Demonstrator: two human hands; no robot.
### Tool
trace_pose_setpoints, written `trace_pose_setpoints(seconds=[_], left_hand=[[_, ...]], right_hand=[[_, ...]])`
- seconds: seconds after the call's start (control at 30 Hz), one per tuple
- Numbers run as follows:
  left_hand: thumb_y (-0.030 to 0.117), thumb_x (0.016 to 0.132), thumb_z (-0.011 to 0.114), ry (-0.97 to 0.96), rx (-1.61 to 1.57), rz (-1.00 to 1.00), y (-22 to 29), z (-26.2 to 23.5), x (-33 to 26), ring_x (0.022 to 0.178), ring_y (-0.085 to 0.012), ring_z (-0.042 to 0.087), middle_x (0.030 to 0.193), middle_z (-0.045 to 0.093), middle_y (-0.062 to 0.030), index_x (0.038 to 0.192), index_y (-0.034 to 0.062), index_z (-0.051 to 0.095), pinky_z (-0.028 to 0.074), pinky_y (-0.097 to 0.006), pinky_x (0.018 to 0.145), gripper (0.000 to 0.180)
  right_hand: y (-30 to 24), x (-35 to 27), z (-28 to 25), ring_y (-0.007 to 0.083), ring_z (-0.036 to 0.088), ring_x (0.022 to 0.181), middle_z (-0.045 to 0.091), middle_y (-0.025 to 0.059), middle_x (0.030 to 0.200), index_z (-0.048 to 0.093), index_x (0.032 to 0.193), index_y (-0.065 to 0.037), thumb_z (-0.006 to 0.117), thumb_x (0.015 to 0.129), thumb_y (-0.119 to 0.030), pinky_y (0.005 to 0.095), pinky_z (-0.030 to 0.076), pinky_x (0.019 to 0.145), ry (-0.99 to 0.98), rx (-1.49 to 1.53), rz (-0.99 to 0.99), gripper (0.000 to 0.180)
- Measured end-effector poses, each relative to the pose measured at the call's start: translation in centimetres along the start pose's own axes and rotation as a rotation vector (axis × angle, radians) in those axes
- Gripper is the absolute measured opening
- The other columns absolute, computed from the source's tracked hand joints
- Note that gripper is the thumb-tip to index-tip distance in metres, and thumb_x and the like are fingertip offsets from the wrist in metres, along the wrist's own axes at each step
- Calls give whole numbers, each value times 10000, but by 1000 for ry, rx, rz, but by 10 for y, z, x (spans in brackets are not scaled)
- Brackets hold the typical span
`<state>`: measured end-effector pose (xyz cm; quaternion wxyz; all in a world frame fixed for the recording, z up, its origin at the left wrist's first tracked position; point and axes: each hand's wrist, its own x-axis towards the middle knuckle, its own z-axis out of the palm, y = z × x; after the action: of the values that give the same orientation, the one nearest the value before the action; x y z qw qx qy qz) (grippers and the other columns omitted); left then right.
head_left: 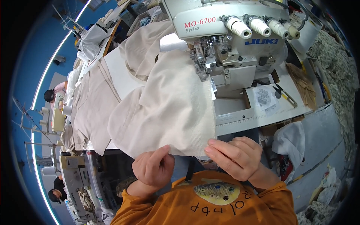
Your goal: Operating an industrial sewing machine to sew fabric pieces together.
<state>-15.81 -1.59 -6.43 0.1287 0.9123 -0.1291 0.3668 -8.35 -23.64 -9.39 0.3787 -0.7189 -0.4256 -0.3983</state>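
Observation:
A cream fabric panel (168, 105) runs from under the presser foot of a white overlock sewing machine (232, 56) down toward me. At its near right corner my right hand (238, 157) pinches the edge between thumb and fingers. My left hand (153, 167) is closed at the panel's near edge, its thumb and forefinger pinching the cloth. The fabric's right edge lies in line with the needle area (204, 63), and a small white label (213, 85) shows beside that edge. Loose folds spread across the left part of the panel.
More beige fabric pieces (92, 105) lie on the table to the left. Right of the machine are yellow-handled snips (287, 95), a clear packet (265, 98) and a brown cloth (302, 84). Patterned fabric (333, 63) is heaped at far right. Two people sit by machines at far left.

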Motion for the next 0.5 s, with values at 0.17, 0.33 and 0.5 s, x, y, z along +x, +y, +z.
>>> trace_pose_setpoints(seconds=[0.17, 0.33, 0.5], left_hand=[[-68, 763, 642, 102, -245, -17, 2, 18, 2, 595, -270, 625, 716, 637, -117, 958, 32, 648, 493, -324, 523, 219], [50, 842, 654, 57, -61, 291, -10, 36, -5, 1065, -354, 637, 1232, 615, -213, 1183, 18, 609, 484, -478, 910, 345], [84, 863, 653, -332, -200, 40, -22, 37, -2, 1082, -359, 629, 1283, 575, -233, 1338, 27, 552, 481, -472, 936, 489]], right_hand=[[-1, 1, 0, 90, 538, 551, 707, 67, 954, 727, 968, -40, 670, 791, -53, 206, 399, 475, 16, 8, 0, 187], [-1, 1, -1, 87, 528, 553, 701, 68, 991, 728, 987, -45, 661, 779, -62, 206, 411, 483, 11, 23, 7, 220], [0, 0, -1, 84, 523, 562, 695, 63, 1006, 728, 990, -50, 659, 782, -68, 205, 429, 504, 8, 23, 2, 220]])
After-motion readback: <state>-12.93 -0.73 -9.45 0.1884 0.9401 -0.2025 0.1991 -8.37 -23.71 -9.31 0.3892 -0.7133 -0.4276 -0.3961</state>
